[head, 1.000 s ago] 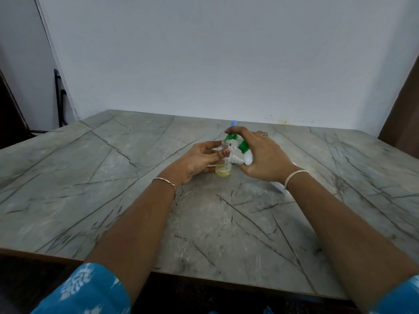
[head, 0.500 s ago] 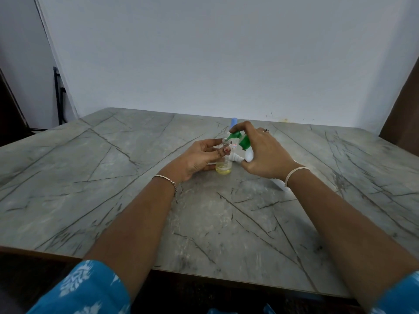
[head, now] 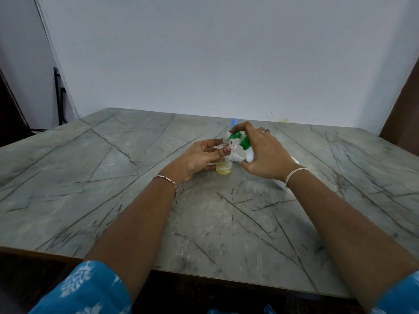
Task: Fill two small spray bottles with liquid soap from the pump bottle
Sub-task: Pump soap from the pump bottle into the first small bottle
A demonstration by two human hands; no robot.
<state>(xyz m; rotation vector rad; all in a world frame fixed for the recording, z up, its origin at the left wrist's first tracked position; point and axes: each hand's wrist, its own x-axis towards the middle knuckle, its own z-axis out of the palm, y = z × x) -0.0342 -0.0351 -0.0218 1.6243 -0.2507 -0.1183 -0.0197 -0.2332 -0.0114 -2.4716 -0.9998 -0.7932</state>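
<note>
A small clear spray bottle (head: 224, 167), uncapped, stands on the grey marble table (head: 113, 177) with a little yellow liquid at its bottom. My left hand (head: 199, 158) grips it by the neck and side. My right hand (head: 264, 155) holds the white pump bottle (head: 249, 155) tilted, its green pump head (head: 240, 138) with the nozzle right over the small bottle's mouth and my forefinger on top of the pump. Behind them a blue-capped second bottle (head: 233, 122) shows only its top.
A white spray cap (head: 237, 157) lies on the table between my hands. Another white object (head: 280, 183) peeks out under my right wrist. A white wall backs the table; a dark stand (head: 59, 96) leans at the far left.
The pump head has risen a little under my right forefinger. Both hands and the small bottle stay in the same place.
</note>
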